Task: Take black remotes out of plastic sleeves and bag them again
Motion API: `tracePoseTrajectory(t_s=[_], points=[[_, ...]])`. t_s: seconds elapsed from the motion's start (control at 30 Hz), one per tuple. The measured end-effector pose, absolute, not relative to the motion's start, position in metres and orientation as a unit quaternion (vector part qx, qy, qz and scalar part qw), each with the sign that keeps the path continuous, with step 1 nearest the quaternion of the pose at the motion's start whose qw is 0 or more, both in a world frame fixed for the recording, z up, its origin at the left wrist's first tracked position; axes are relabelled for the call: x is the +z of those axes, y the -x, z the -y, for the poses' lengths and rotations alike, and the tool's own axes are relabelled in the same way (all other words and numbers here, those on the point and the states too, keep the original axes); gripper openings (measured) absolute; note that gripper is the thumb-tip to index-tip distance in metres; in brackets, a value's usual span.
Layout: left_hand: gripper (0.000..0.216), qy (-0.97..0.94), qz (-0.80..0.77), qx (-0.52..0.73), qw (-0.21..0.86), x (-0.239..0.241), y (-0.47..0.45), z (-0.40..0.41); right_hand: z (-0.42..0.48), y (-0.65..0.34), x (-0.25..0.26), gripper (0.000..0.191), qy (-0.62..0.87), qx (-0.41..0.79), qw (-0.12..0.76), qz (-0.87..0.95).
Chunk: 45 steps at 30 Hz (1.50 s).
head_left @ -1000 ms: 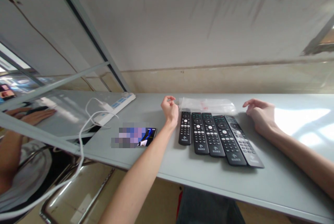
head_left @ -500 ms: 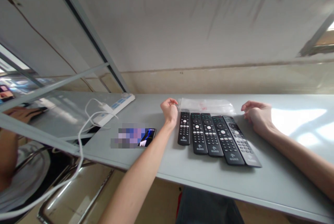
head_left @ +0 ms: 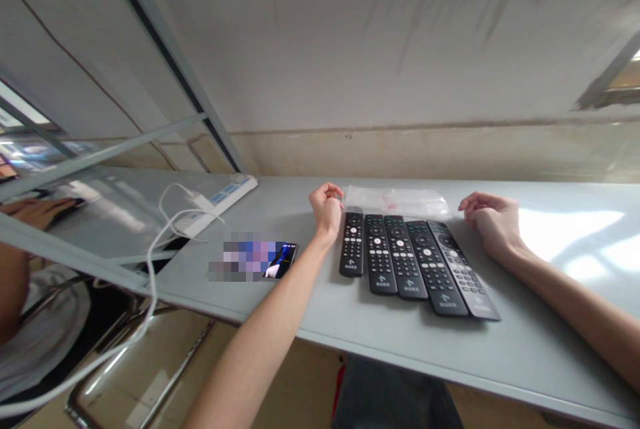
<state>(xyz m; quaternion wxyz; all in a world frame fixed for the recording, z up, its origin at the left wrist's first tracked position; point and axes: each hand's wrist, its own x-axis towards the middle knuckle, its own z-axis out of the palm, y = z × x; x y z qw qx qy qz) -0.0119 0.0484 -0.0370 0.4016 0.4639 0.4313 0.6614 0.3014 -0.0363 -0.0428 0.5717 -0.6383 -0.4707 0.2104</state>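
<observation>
Several black remote controls (head_left: 404,256) lie side by side on the grey table (head_left: 500,342), the rightmost one grey (head_left: 463,269). Behind them lies a stack of clear plastic bags (head_left: 395,200). My left hand (head_left: 326,206) rests on the table at the left end of the bags, fingers curled in a pinch at the bag's corner. Just past the right end of the bags rests my right hand (head_left: 487,216), fingers loosely curled and apart, holding nothing.
A phone (head_left: 273,260) lies left of my left arm. A white power strip (head_left: 225,197) with a white cable (head_left: 155,269) sits at the back left. A metal frame (head_left: 100,156) separates the neighbouring seat, where another person's hand (head_left: 35,209) shows. A wall rises behind the table.
My left hand has curled tighter at the bag's corner. My right hand has drawn slightly nearer the bags' right end. The view has shifted a little.
</observation>
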Motion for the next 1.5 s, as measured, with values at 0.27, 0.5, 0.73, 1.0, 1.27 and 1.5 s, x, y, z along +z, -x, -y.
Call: tracePoseTrajectory(t_s=[0.27, 0.5, 0.73, 1.0, 1.27, 1.5], points=[[0.012, -0.480, -0.398, 0.646, 0.440, -0.031, 0.009, -0.043, 0.038, -0.290, -0.036, 0.045, 0.581, 0.069, 0.499, 0.639], [0.011, -0.506, -0.389, 0.634, 0.436, -0.027, 0.006, -0.039, 0.036, -0.281, -0.046, 0.052, 0.540, 0.094, 0.351, 0.759], [0.012, -0.544, -0.390, 0.613, 0.420, -0.029, 0.004, -0.036, 0.030, -0.290, -0.062, 0.048, 0.547, 0.097, 0.279, 0.783], [0.020, -0.666, -0.387, 0.558, 0.309, -0.036, 0.003, -0.031, 0.027, -0.293, -0.066, 0.046, 0.549, 0.085, 0.287, 0.781], [0.021, -0.721, -0.384, 0.546, 0.186, -0.030, 0.006, -0.022, 0.035, -0.286, -0.049, 0.047, 0.545, 0.030, 0.413, 0.729], [0.024, -0.761, -0.350, 0.522, 0.160, -0.027, 0.010, -0.019, 0.050, -0.273, -0.028, 0.046, 0.519, 0.014, 0.522, 0.676]])
